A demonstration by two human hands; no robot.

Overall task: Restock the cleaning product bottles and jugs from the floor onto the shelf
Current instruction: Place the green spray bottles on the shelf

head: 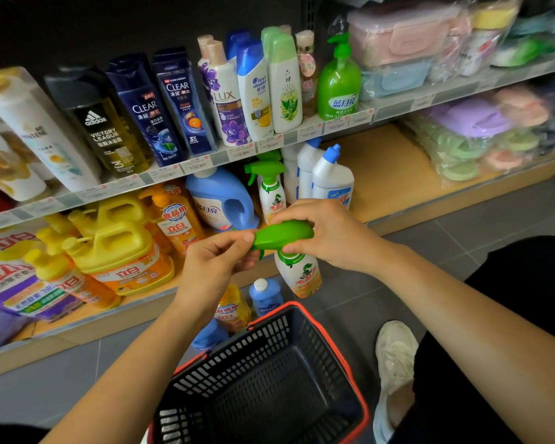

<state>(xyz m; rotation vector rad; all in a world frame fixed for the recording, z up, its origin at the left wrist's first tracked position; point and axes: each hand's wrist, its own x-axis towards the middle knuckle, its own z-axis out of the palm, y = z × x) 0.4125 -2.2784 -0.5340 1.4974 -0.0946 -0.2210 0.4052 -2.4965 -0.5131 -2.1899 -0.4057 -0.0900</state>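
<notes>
I hold a white spray bottle (pixel 298 272) with a green trigger head (pixel 284 234) in mid-air in front of the bottom shelf (pixel 388 174). My right hand (pixel 327 233) grips the rear of the green head. My left hand (pixel 213 261) pinches the nozzle end. A matching spray bottle (pixel 269 190) stands on the shelf beside white toilet-cleaner bottles (pixel 332 179) and a blue detergent jug (pixel 221 200). On the floor stand a yellow-orange bottle (pixel 233 309), a small blue bottle (pixel 266 296) and another blue jug (pixel 209 336).
A dark basket with a red rim (pixel 269 376) sits on the grey floor below my hands. Yellow jugs (pixel 119 248) and purple bags fill the shelf's left. Bare wood lies right of the white bottles. Shampoos line the upper shelf. My shoe (pixel 394 354) is at right.
</notes>
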